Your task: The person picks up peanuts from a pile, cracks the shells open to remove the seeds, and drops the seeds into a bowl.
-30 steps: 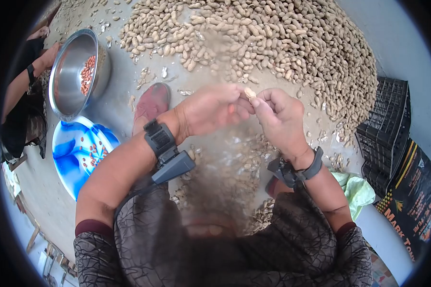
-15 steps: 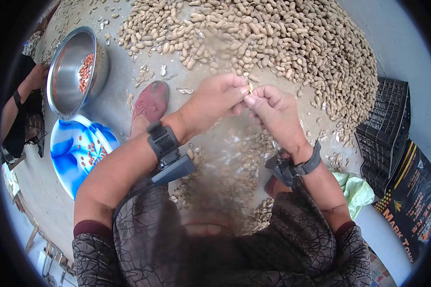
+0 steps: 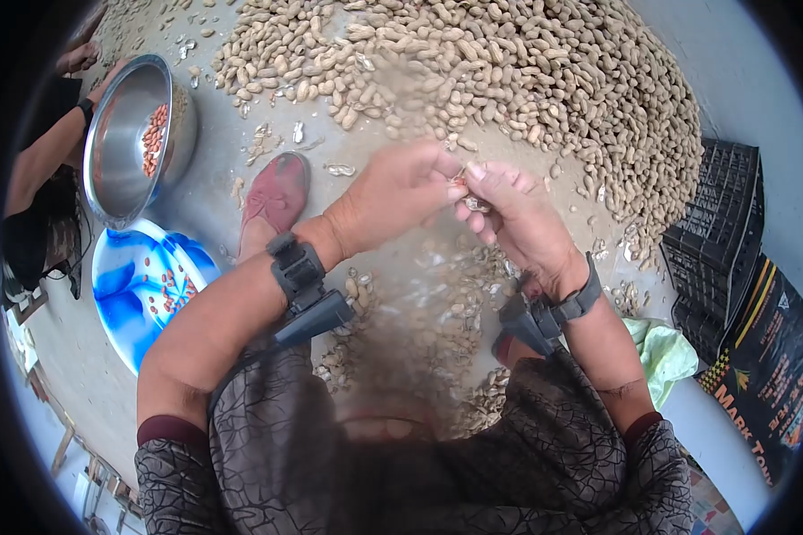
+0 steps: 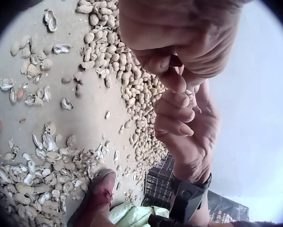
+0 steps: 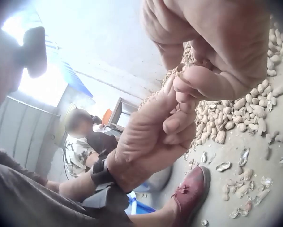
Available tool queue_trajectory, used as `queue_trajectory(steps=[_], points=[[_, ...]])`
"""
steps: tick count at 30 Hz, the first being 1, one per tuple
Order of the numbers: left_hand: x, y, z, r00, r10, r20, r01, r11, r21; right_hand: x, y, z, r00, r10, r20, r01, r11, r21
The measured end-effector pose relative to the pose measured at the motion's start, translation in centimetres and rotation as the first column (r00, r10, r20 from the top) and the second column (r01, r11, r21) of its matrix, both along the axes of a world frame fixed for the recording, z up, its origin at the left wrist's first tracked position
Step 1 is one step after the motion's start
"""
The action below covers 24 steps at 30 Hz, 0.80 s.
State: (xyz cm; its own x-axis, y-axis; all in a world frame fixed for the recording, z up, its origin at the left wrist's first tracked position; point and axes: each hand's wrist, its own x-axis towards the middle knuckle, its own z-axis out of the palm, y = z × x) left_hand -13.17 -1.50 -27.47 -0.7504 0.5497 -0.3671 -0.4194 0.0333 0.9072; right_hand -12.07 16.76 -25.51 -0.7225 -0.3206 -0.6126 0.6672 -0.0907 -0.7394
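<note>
Fingertip to fingertip, my two hands meet over the floor just in front of the peanut pile point(image 3: 526, 62). With thumb and finger my left hand point(image 3: 393, 189) pinches at a cracked peanut, a bit of reddish kernel showing by its thumb. The right hand point(image 3: 528, 214) holds the pale peanut shell point(image 3: 476, 205) in its curled fingers, thumb on top. In the left wrist view the fingers point(image 4: 172, 116) of the right hand hide most of the nut. Below the hands lies a heap of broken shells point(image 3: 437, 303).
To the left, a steel basin point(image 3: 127, 192) holds some red kernels, and a blue-and-white basin point(image 3: 116, 308) holds several more. Another person's arm point(image 3: 49, 152) reaches behind the steel basin. Black crates point(image 3: 714, 241) and a light green bag point(image 3: 665, 357) are on the right.
The peanut was whole between the fingertips a second ago and is now cracked, with reddish kernel showing. The left hand has come in against the right. The other person's arm has moved beside the steel basin.
</note>
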Motion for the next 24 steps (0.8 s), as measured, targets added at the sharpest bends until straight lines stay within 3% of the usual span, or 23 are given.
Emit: queue_trajectory(steps=[6,8,10,14,18,19,20,21,22,23,24], points=[[0.3,0.1,-1.2,0.991,0.064,-0.115,-0.058,0.997,0.058,-0.1,-0.3,0.1,1.0,0.014,-0.013,-0.012,0.992,0.126],[0.3,0.0,-1.1,0.984,0.037,-0.173,-0.042,0.999,-0.024,0.0,-0.5,0.0,1.0,-0.007,-0.026,0.011,0.989,0.148],[-0.1,-0.1,0.5,0.99,-0.014,-0.143,0.008,0.999,-0.04,0.3,-0.9,0.2,0.991,0.094,-0.1,-0.064,0.96,0.271],[-0.2,-0.4,0.0,0.984,-0.124,-0.131,0.105,0.984,-0.145,0.5,-1.4,0.8,0.994,0.048,-0.102,-0.026,0.978,0.209],[-0.4,-0.2,0.1,0.987,-0.091,-0.131,0.081,0.994,-0.075,0.9,-1.9,0.9,0.991,-0.011,-0.134,0.037,0.98,0.194],[-0.7,-0.4,-0.7,0.89,-0.107,-0.442,0.082,0.994,-0.076,1.0,-1.9,0.9,0.989,-0.049,-0.14,0.071,0.985,0.156],[-0.8,-0.5,-1.2,0.699,-0.112,-0.706,0.082,0.994,-0.077,1.1,-1.7,0.9,0.989,-0.05,-0.14,0.072,0.985,0.156],[-0.6,-0.5,-0.6,0.699,-0.113,-0.706,0.083,0.994,-0.077,1.1,-1.5,0.8,0.99,-0.06,-0.13,0.076,0.989,0.127],[-0.3,-0.4,0.3,0.935,-0.072,-0.347,0.074,0.997,-0.007,1.1,-1.3,0.8,0.99,-0.07,-0.119,0.082,0.992,0.097],[-0.1,-0.4,0.8,0.996,-0.04,0.081,0.036,0.998,0.051,1.1,-1.3,1.0,0.99,-0.07,-0.119,0.082,0.992,0.097],[-0.1,-0.4,0.7,0.996,-0.04,0.081,0.036,0.998,0.05,1.0,-1.4,1.3,0.99,-0.053,-0.128,0.07,0.989,0.131]])
